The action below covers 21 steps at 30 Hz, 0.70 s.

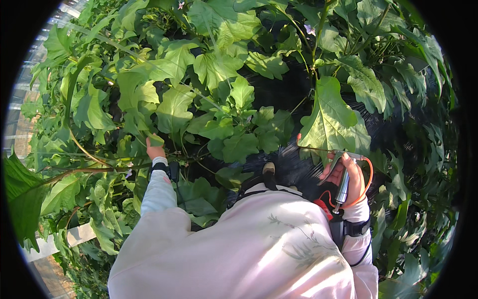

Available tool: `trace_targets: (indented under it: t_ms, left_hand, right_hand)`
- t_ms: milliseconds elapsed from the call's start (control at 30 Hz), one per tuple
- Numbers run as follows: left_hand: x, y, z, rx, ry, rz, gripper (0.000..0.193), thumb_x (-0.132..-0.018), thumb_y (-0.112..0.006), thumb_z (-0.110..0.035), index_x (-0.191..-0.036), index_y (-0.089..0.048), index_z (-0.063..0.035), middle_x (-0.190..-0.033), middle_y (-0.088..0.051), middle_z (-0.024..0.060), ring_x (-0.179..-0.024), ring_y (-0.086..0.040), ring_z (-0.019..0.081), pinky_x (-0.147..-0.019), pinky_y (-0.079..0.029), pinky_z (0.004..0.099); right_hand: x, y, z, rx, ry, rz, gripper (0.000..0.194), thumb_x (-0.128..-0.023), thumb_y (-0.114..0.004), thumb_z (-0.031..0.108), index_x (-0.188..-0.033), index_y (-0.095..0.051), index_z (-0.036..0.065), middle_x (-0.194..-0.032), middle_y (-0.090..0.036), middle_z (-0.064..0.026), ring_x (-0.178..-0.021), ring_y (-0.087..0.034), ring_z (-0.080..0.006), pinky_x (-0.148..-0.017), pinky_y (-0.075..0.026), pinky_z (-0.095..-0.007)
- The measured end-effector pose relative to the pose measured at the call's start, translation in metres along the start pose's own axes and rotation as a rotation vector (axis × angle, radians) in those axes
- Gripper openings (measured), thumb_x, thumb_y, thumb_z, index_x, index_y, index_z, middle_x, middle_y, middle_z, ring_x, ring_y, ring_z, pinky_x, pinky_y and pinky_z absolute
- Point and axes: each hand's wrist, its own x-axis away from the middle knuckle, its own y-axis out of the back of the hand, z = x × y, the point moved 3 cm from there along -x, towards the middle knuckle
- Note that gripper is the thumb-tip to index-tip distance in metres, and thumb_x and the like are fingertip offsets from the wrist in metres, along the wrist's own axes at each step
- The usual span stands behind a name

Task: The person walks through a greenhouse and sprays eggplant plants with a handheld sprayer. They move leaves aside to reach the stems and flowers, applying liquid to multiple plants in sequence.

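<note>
My right hand [353,179] is wrapped round a metal trigger sprayer [342,185] with a shiny cylinder. A thin nozzle tube [315,149] runs left from it to an orange tip [298,137], close to the edge of a large lobed leaf [328,119]. An orange hose [369,179] curves from the sprayer's back end. My left hand [155,150] reaches in among the leaves of what look like eggplant plants. A leaf [155,140] covers part of its fingers, so whether they grip anything is hidden.
A bare branch [93,170] crosses the left side below my left hand. Pale purple flowers [309,30] show among the foliage. Black plastic film [276,89] covers the ground between plants. Thin strings [209,99] slant through the leaves. A shoe [269,168] shows below me.
</note>
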Motion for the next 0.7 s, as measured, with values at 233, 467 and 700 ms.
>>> trace_targets:
  t_ms: [233,467,700]
  left_hand:
    - [-0.035,-0.035,-0.064,-0.499,0.177,0.168,0.044,-0.098,-0.057,-0.043,-0.09,-0.066,-0.0015,-0.064,-0.069,0.0084,-0.049,-0.061,0.0207,-0.051,-0.048,0.0376]
    - [-0.021,-0.128,-0.058,-1.052,0.093,0.675,0.04,-0.093,-0.06,-0.047,-0.107,-0.072,-0.0113,-0.11,-0.071,0.0157,-0.103,-0.067,0.0363,-0.086,-0.054,0.0466]
    - [0.042,-0.122,-0.117,-0.981,0.074,0.6,0.06,-0.08,-0.078,-0.035,-0.121,-0.059,0.0046,-0.137,-0.051,0.0267,-0.121,-0.055,0.0439,-0.1,-0.049,0.0457]
  right_hand:
    - [-0.026,-0.025,0.026,-0.024,0.068,0.022,0.055,-0.098,-0.056,0.044,-0.117,-0.057,-0.007,-0.083,-0.066,-0.0141,-0.076,-0.068,-0.0254,-0.073,-0.057,-0.0362]
    - [-0.053,-0.025,0.07,-0.007,0.321,0.017,0.058,-0.098,-0.056,0.044,-0.123,-0.053,-0.008,-0.087,-0.065,-0.0146,-0.084,-0.066,-0.0245,-0.084,-0.053,-0.0369]
    - [-0.113,-0.019,0.095,0.058,0.501,-0.044,0.048,-0.091,-0.072,0.022,-0.128,-0.057,-0.004,-0.093,-0.068,-0.0071,-0.086,-0.065,-0.0146,-0.085,-0.051,-0.0291]
